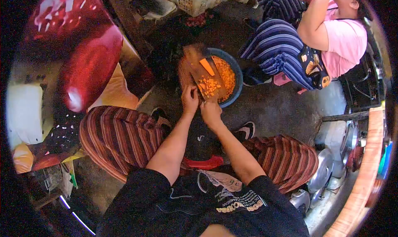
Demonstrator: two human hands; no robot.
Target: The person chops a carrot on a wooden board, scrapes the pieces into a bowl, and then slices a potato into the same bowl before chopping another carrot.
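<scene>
A brown wooden cutting board [216,85] lies partly over a blue basin [238,82], its far end blurred. Small diced carrot pieces [209,86] are heaped on the near half, with a longer piece of carrot [206,67] above them. More diced carrot [226,76] fills the visible part of the basin. My left hand [190,99] is at the board's left edge, fingers curled together; what they hold, if anything, is hidden. Closed around the board's near end is my right hand [211,111], its fingertips out of sight.
Across from me sits a person in a pink shirt [346,40] and striped trousers, close to the basin. A white plastic basket [199,0] stands at the far side. A red patterned cover [93,67] is on the left; metal pot lids [321,166] are on the right.
</scene>
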